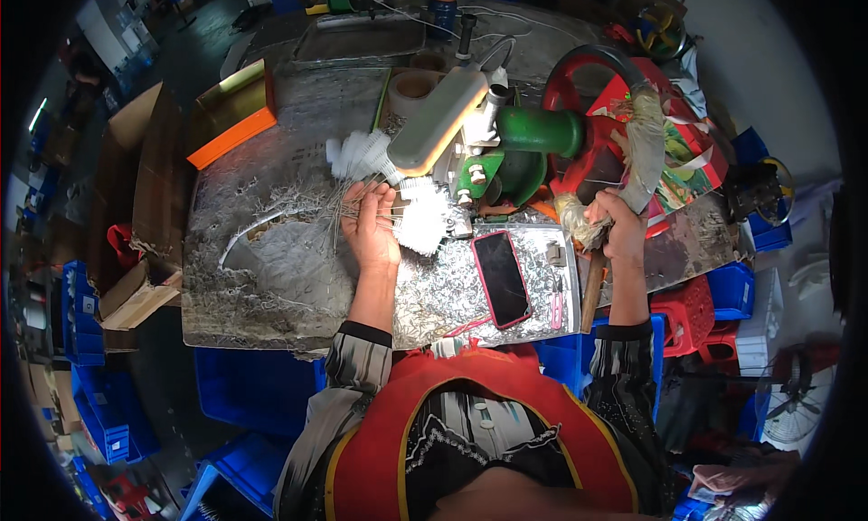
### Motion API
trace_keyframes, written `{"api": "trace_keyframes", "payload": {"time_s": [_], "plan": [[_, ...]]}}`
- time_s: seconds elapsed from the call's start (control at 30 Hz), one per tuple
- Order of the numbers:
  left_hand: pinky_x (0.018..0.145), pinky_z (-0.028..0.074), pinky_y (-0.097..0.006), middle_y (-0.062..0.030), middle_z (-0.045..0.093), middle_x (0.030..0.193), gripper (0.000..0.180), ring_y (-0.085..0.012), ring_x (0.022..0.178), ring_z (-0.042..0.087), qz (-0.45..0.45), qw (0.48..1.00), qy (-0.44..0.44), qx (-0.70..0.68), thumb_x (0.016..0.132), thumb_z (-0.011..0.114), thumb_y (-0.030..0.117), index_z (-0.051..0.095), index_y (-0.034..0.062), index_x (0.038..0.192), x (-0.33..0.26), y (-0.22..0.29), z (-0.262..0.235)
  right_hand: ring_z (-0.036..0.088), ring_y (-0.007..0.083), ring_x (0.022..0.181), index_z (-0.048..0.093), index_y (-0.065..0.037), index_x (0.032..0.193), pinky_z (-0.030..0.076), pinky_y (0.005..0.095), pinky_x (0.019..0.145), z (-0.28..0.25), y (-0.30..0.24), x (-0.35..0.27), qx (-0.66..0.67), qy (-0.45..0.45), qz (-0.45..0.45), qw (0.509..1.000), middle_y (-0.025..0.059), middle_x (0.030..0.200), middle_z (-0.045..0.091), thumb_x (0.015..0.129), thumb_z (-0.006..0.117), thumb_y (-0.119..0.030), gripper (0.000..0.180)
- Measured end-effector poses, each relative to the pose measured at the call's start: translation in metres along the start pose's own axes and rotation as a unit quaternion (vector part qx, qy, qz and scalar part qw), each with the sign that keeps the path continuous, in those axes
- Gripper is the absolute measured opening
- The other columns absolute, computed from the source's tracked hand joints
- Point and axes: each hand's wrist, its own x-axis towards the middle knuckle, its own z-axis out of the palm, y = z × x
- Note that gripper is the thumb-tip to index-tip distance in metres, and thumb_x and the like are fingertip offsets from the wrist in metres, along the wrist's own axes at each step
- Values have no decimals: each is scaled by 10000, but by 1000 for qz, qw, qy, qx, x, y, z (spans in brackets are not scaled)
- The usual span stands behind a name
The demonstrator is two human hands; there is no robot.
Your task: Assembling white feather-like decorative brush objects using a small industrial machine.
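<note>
My left hand (369, 227) is palm up, its fingers curled round the thin wire stems of several small brushes. Tufts of white brush bristles (358, 154) rise beyond the fingertips, and a brightly lit white bristle clump (422, 221) sits just right of the hand. Over on the right, my right hand (619, 227) is closed round a wrapped handle (579, 215) beside the red handwheel (561, 87) of a green hand-cranked machine (542, 132). A lit lamp (440, 122) with a long pale head hangs over the bristles, hiding part of the machine.
A phone with a pink case (502, 279) lies on a shiny metal sheet near small pink-handled snips (556, 309). A wooden stick (592, 291) stands below my right hand. An orange box (233, 114) and a cardboard carton (145, 178) stand left; blue bins (249, 390) sit below the table.
</note>
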Motion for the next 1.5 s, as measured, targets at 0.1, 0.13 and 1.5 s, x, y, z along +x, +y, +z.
{"api": "trace_keyframes", "payload": {"time_s": [0.1,0.13,1.5], "plan": [[767,498,-318,-107,583,916,196,-187,824,588,3,1000,-3,1,811,529,0,487,13,1002,4,-2,-1,499,169,415,539,8,642,400,284,409,-2,-12,4,-7,30,53,998,68,485,490,683,584,-47,82],[769,499,-317,-105,585,914,196,-187,823,589,1,1000,-4,3,810,529,-3,488,14,1001,5,-2,-3,495,170,408,538,6,638,399,280,408,-3,-15,9,-2,4,54,999,69,483,489,678,590,-61,95],[597,473,-224,-93,610,757,178,-129,652,578,-117,989,-9,86,757,573,-21,530,19,925,7,9,-6,502,162,423,547,17,684,401,267,431,-7,-27,23,13,-48,80,996,62,507,500,668,606,-94,127]]}}
